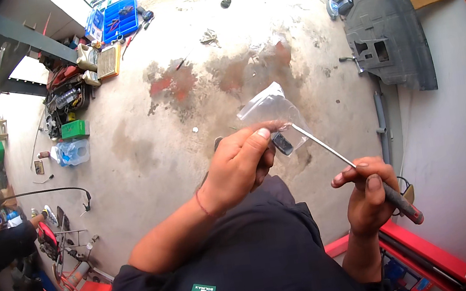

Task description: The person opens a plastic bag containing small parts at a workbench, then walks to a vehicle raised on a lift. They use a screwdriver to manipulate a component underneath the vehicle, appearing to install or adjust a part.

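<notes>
left hand (244,154) pinches clear bag (269,106), dark piece (283,144) at its lower edge | right hand (372,192) grips screwdriver (330,149), shaft slanting up-left, tip at bag beside left hand | above floor (143,186)

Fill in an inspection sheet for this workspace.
Surface: concrete floor, with dark and reddish patches.
Job's things: clear plastic bag; screwdriver-like tool, its tip at the bag; small black item, inside or behind the bag, cannot tell.
Clutter: blue tray, green box and plastic jug at left.
Hands: left hand pinches the bag; right hand grips the tool's handle.
Cables: black cable-like arc at left.
Surroundings: dark panel by the right wall; another person at left.
</notes>
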Demonstrator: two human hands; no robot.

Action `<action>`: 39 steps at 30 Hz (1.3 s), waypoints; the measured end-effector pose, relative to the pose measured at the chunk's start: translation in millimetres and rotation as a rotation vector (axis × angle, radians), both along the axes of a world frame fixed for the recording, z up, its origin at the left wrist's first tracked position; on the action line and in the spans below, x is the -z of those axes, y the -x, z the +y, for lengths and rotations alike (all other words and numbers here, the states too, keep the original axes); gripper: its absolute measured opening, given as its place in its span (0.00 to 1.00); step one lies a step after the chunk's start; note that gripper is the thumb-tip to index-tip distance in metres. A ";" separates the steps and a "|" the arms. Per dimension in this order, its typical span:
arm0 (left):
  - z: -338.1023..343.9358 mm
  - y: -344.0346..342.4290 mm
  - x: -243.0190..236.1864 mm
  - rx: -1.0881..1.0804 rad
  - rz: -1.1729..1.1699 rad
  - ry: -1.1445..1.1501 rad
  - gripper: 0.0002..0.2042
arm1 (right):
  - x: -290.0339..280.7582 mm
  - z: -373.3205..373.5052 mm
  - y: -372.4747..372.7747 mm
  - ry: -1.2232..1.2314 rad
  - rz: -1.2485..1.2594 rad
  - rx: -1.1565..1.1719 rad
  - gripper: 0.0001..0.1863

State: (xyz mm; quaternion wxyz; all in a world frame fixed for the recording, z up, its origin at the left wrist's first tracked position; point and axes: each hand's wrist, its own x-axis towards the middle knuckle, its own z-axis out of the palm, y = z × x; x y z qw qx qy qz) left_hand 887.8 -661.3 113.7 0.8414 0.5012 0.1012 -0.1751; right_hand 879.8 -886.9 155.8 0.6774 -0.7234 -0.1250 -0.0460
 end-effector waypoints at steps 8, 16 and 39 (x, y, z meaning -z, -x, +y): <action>19.1 -43.8 -2.3 -0.102 0.019 0.025 0.20 | -6.3 11.8 -58.1 0.042 -0.029 -0.112 0.14; 19.9 -59.3 -11.1 -0.261 0.025 0.046 0.20 | -7.1 27.9 -117.9 -0.063 -0.034 -0.234 0.13; -11.0 -69.8 -35.1 -0.440 -0.008 -0.073 0.20 | -22.1 1.4 -172.1 -0.061 -0.114 -0.535 0.12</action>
